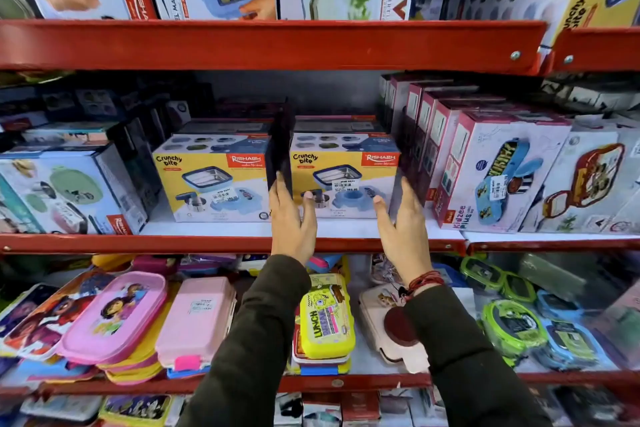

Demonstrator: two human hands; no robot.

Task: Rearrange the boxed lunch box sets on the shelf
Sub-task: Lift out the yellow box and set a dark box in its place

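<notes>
The right-hand yellow-and-blue cardboard lunch box set (pixel 344 177) stands on the red metal shelf (pixel 221 242), bracketed by open left hand (pixel 292 218) and right hand (pixel 401 218), fingers spread, seemingly touching its sides.

You're in a shop: red metal shelves (pixel 270 45) packed with boxed lunch box sets (pixel 212 177), white price stickers (pixel 225 197) on the cartons, loose plastic lunch boxes (pixel 114 317) stacked on the tier below.
</notes>
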